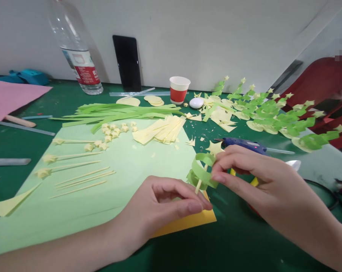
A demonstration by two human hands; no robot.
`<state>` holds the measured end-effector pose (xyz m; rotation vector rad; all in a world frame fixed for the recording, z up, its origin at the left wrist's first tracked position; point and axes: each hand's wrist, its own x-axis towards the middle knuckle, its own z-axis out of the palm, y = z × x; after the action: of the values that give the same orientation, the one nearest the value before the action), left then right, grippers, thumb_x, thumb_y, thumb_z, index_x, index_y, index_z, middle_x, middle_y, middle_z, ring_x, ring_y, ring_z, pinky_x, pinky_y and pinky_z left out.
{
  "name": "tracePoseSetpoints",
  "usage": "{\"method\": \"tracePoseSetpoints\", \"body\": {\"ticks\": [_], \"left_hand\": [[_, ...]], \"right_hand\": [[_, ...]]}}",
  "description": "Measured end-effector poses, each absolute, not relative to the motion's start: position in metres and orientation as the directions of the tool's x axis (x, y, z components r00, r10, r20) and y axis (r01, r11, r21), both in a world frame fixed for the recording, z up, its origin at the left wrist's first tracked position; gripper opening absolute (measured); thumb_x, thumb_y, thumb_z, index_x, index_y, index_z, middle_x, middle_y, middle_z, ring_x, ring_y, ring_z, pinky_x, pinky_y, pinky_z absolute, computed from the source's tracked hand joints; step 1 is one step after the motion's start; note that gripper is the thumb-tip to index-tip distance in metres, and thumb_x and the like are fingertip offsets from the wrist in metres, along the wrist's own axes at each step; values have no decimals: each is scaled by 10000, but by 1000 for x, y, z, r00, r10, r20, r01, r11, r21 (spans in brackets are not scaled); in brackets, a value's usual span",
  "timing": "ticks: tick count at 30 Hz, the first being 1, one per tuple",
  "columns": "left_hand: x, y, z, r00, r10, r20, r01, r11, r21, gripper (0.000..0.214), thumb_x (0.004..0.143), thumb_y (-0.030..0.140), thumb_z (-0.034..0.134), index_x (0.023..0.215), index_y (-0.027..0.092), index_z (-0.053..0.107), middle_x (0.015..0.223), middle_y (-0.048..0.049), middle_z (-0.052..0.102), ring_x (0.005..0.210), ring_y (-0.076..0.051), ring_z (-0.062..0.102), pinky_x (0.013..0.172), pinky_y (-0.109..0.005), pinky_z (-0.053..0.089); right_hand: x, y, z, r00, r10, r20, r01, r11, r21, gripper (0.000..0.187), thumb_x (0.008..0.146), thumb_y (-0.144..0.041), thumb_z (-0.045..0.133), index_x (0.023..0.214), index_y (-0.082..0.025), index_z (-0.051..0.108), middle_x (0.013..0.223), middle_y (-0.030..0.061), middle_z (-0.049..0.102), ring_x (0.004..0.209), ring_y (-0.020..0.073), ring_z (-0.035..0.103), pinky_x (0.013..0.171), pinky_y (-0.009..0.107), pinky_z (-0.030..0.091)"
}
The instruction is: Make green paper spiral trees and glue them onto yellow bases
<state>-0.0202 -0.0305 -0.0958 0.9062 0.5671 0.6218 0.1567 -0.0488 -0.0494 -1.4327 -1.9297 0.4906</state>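
Near the front middle, my left hand (pixel 171 204) pinches the lower end of a thin wooden stick (pixel 198 186). A pale yellow paper star (pixel 215 147) tops the stick, and a green paper strip (pixel 199 166) curls around it in loops. My right hand (pixel 247 170) is closed, thumb and fingertips gripping the strip's right side just below the star. On the light green sheet (pixel 131 166) to the left lie sticks with stars (pixel 49 158), bare sticks (pixel 84 179), small folded stars (pixel 114 130) and pale yellow strips (pixel 162 130).
Behind my right hand lies a blue glue gun (pixel 241 143). Several finished star-topped spirals (pixel 287 117) stand on round bases at the right. Green strips (pixel 125 113), a paper cup (pixel 178 92), a phone (pixel 127 64) and a bottle (pixel 82 68) are along the back. Pink paper (pixel 12 98) lies far left.
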Motion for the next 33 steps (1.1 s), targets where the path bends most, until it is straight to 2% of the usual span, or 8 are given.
{"method": "tracePoseSetpoints", "body": {"ticks": [10,20,28,33], "left_hand": [[-20,-31,-95,675,711,-195,-258,476,841,59,700,201,726,642,210,732,724,33,729,742,-106,650,731,-183,498],[-20,-30,-96,684,705,-187,-248,466,849,72,706,194,720,638,213,734,717,39,726,721,-93,642,715,-168,490],[-20,-30,-94,679,706,-201,-222,458,861,68,689,215,727,622,203,728,713,17,722,725,-126,645,725,-218,495],[-20,-30,-95,688,696,-205,-209,460,863,72,682,209,734,610,208,730,685,19,713,693,-118,629,703,-213,487]], "right_hand": [[156,-48,-50,-145,939,311,708,318,-631,187,753,-229,528,566,-216,528,610,-23,601,579,99,556,540,177,478],[156,-46,-48,-175,965,196,708,262,-656,198,770,-277,518,584,-210,511,602,3,562,563,114,514,506,202,453],[152,-49,-45,-119,971,208,720,229,-655,195,737,-305,553,576,-210,498,546,-13,495,482,103,435,429,202,421],[152,-48,-49,-70,975,210,682,201,-703,181,723,-309,556,576,-219,501,540,-11,487,488,107,426,416,203,397]]}}
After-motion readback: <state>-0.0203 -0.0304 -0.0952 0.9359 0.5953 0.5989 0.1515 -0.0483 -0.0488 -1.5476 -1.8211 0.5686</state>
